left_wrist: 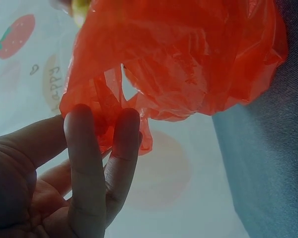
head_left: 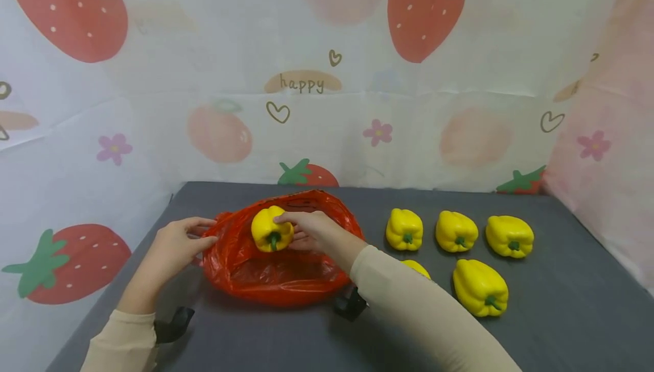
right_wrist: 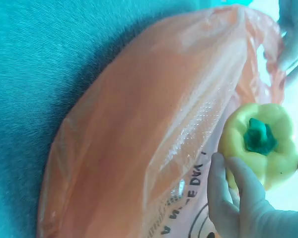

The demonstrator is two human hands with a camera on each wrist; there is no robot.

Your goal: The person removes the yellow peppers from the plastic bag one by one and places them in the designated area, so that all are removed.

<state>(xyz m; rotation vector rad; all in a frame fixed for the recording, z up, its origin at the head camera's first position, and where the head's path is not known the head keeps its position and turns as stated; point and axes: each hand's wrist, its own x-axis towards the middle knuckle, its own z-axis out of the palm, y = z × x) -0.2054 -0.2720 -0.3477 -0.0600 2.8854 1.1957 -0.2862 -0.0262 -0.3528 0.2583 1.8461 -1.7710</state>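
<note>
A red plastic bag (head_left: 273, 292) lies on the dark table with its mouth spread wide. My left hand (head_left: 166, 253) pinches the bag's left edge; in the left wrist view its fingers (left_wrist: 84, 158) meet the bag's handle loop (left_wrist: 104, 106). Over the opening, my right hand (head_left: 319, 233) holds a yellow bell pepper (head_left: 263, 227) with a green stem. The right wrist view shows its fingers (right_wrist: 248, 193) and thumb on opposite sides of that pepper (right_wrist: 273, 163), beside the bag wall (right_wrist: 119, 139). The bag's bottom cannot be seen clearly.
To the right on the table (head_left: 562, 315) are several more yellow bell peppers: three in a back row (head_left: 405, 229), one nearer the front (head_left: 480, 288), and one (head_left: 416, 268) mostly hidden by my right sleeve. A patterned cloth (head_left: 327, 133) hangs behind and at both sides.
</note>
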